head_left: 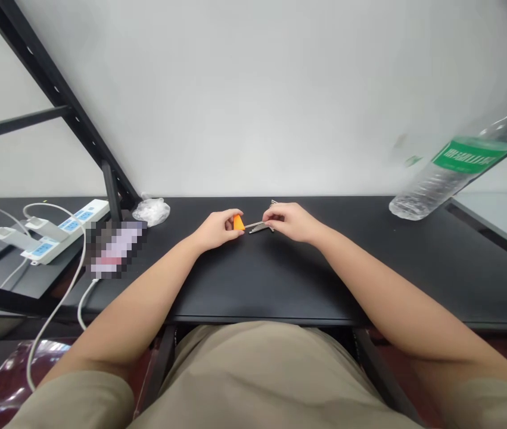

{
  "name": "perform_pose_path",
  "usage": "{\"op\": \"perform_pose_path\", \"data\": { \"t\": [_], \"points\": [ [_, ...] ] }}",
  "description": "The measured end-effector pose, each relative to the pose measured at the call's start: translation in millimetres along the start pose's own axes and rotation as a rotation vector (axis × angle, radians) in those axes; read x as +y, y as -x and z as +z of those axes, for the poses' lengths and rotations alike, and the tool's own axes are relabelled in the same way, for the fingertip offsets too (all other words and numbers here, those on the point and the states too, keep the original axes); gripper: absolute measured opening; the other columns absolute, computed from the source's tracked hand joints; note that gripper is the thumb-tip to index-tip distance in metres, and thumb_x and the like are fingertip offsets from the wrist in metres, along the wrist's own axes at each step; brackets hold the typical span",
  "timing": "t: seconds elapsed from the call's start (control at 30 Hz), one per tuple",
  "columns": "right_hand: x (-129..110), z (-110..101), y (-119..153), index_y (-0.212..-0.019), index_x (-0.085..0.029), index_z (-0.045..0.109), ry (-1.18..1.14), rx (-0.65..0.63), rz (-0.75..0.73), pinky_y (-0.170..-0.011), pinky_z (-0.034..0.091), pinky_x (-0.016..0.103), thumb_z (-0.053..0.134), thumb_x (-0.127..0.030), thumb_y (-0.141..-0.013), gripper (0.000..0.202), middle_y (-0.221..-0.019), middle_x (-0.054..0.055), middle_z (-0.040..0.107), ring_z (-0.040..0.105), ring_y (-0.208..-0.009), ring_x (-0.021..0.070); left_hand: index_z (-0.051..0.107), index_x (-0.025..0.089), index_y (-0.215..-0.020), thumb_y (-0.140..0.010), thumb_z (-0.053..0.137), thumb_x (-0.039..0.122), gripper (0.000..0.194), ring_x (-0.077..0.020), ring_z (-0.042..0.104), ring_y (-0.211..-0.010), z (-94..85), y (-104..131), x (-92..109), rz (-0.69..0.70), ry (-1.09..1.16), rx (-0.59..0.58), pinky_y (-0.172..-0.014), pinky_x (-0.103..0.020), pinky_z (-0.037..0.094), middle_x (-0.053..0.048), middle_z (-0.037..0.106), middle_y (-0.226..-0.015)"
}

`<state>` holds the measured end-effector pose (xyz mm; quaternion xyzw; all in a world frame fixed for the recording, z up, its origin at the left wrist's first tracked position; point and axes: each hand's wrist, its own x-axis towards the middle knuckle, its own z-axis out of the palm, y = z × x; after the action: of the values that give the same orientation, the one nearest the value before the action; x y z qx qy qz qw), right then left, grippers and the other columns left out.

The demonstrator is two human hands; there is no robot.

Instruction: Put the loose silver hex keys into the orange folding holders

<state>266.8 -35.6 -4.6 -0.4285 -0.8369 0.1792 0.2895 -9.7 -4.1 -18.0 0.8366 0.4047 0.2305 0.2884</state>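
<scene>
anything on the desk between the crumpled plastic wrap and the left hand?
Head view: nothing. Bare black desk top runs between the crumpled clear plastic wrap and the left hand, which pinches a small orange piece.

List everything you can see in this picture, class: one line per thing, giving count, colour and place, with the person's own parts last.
orange piece: one, orange, in the left hand's fingers
key: one, silver, between the hands, held by the right hand
table: one, black, across the middle
water bottle: one, clear with green label, far right
power strips: two, white with blue, far left
cables: white, left edge
plastic wrap: one, clear, back left
left hand: one, centre
right hand: one, centre
</scene>
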Motion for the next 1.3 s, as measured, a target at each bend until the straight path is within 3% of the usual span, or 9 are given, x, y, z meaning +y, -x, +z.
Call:
{"op": "perform_pose_path", "data": {
  "t": [0.17,0.27,0.37,0.47,0.57,0.73,0.83,0.97,1.3],
  "points": [
    [-2.3,10.2,-1.2,-0.095,-0.021,0.073,-0.136,-0.003,0.031,-0.079,0.047,0.034,0.062,-0.031,-0.09,0.015,-0.091,0.004,0.071,0.061,-0.081,0.0183,0.062,0.019,-0.132,-0.081,0.073,0.041,0.056,-0.0137,0.059,-0.071,0.9,0.9,4.8,0.057,0.035,-0.012,-0.071,-0.028,0.051,0.0,0.067,-0.088],
    [-7.5,24.7,-4.0,-0.102,-0.021,0.068,-0.465,-0.025,0.186,-0.069,0.052,0.034,0.067,-0.033,-0.087,0.019,-0.091,0.003,0.069,0.061,-0.071,0.0159,0.062,0.019,-0.133,-0.082,0.072,0.04,0.056,-0.0138,0.059,-0.072,1.2,1.4,7.8,0.092,-0.012,0.015,-0.073,-0.028,0.05,0.0,0.067,-0.086],
    [-14.8,38.5,-6.2,-0.104,-0.021,0.062,-0.785,-0.025,0.249,-0.067,0.056,0.034,0.071,-0.031,-0.085,0.023,-0.092,0.003,0.066,0.065,-0.074,0.0168,0.061,0.019,-0.133,-0.082,0.071,0.038,0.055,-0.0144,0.061,-0.074,1.9,1.9,10.8,0.12,-0.083,0.038,-0.076,-0.028,0.05,0.001,0.068,-0.085],
    [-19.2,46.0,-6.7,-0.103,-0.021,0.06,-0.841,-0.041,0.283,-0.068,0.058,0.033,0.072,-0.029,-0.085,0.023,-0.09,0.003,0.065,0.068,-0.078,0.018,0.06,0.02,-0.134,-0.082,0.069,0.033,0.054,-0.0152,0.064,-0.076,3.9,2.8,14.3,0.142,-0.135,0.043,-0.077,-0.028,0.051,0.0,0.07,-0.09],
    [-16.2,43.3,-5.7,-0.105,-0.022,0.06,-0.663,-0.065,0.305,-0.062,0.054,0.031,0.065,-0.032,-0.091,0.019,-0.087,0.003,0.067,0.065,-0.07,0.0167,0.057,0.021,-0.137,-0.082,0.067,0.031,0.056,-0.0168,0.066,-0.079,6.4,3.7,16.6,0.138,-0.179,0.06,-0.08,-0.03,0.052,-0.001,0.072,-0.093],
    [3.4,20.1,-1.9,-0.098,-0.021,0.07,0.092,-0.082,0.091,-0.077,0.049,0.036,0.061,-0.024,-0.09,0.012,-0.099,0.008,0.067,0.062,-0.088,0.0219,0.053,0.023,-0.14,-0.082,0.066,0.027,0.06,-0.0195,0.07,-0.09,8.2,3.5,12.2,0.113,-0.18,0.074,-0.088,-0.032,0.053,-0.004,0.073,-0.104],
    [15.3,11.7,0.2,-0.099,-0.021,0.074,0.353,-0.172,0.053,-0.076,0.045,0.036,0.061,-0.021,-0.09,0.015,-0.103,0.01,0.065,0.061,-0.088,0.0236,0.052,0.023,-0.141,-0.082,0.065,0.025,0.06,-0.0194,0.07,-0.093,7.3,3.1,8.3,0.094,-0.14,0.064,-0.092,-0.033,0.054,-0.004,0.073,-0.107],
    [20.7,14.4,0.6,-0.096,-0.02,0.074,0.436,-0.252,0.05,-0.071,0.043,0.035,0.059,-0.018,-0.092,0.016,-0.103,0.012,0.065,0.06,-0.083,0.0226,0.053,0.022,-0.139,-0.085,0.063,0.026,0.056,-0.0175,0.07,-0.091,4.9,3.4,7.4,0.097,-0.081,0.041,-0.091,-0.032,0.054,-0.003,0.074,-0.104],
    [17.4,19.9,0.2,-0.102,-0.019,0.07,0.485,-0.224,0.049,-0.07,0.043,0.034,0.056,-0.019,-0.094,0.016,-0.108,0.013,0.063,0.06,-0.085,0.0229,0.053,0.022,-0.137,-0.087,0.06,0.027,0.051,-0.0171,0.07,-0.093,2.0,4.9,10.9,0.154,0.01,-0.01,-0.09,-0.031,0.054,-0.004,0.073,-0.109]
  ]
}}
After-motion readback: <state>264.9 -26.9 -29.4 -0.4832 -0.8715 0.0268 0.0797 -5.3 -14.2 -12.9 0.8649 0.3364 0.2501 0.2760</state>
